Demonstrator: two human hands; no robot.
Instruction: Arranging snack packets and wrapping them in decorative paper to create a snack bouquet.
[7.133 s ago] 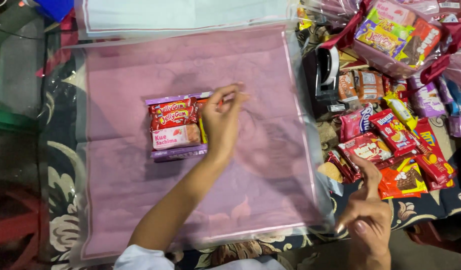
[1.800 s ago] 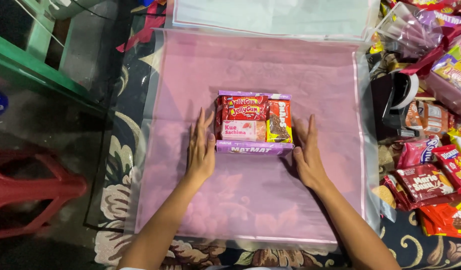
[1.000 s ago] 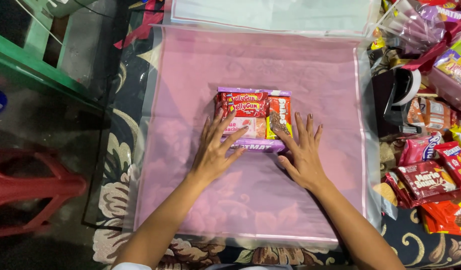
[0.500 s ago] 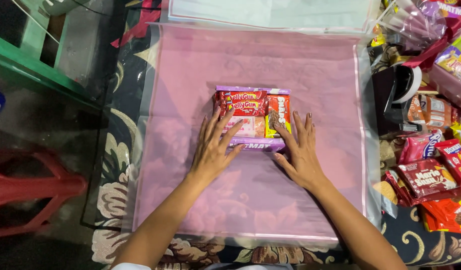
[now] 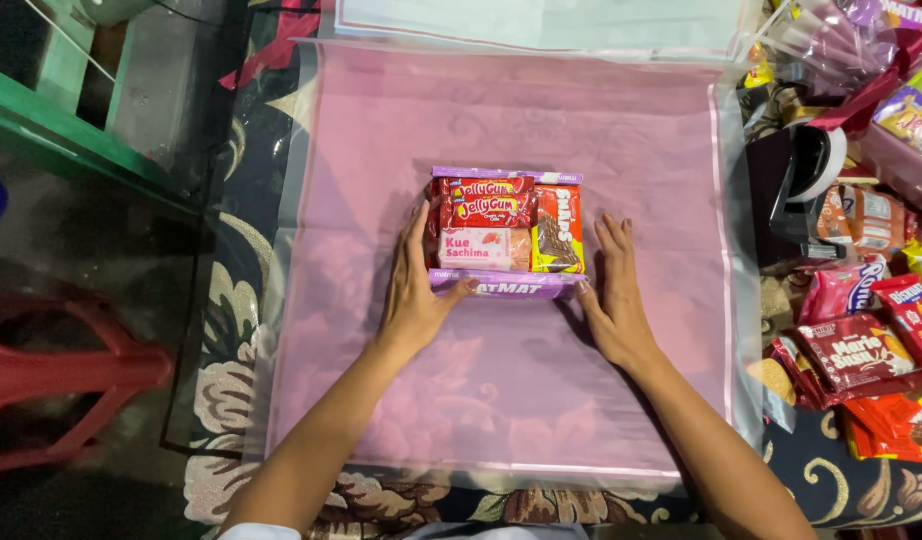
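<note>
Stack of snack packets [image 5: 506,232] sits near the centre of the pink wrapping sheet [image 5: 621,130], a bit toward the far half, long axis running left-right across the view, purple packet [image 5: 511,288] at the bottom with red, pink and yellow-brown packs on top. Left hand [image 5: 413,290] lies against the stack's left edge, fingers pointing away, thumb hooked onto the near-left corner of the purple packet; not closed around anything, just pressing. Right hand [image 5: 613,292] lies flat and spread on the sheet just beside the stack's right edge, thumb tip at the near-right corner. Both hands equally near, flanking the short ends. Loose snack packs [image 5: 861,350] heaped well off right; red plastic stool [image 5: 71,370] left.
</note>
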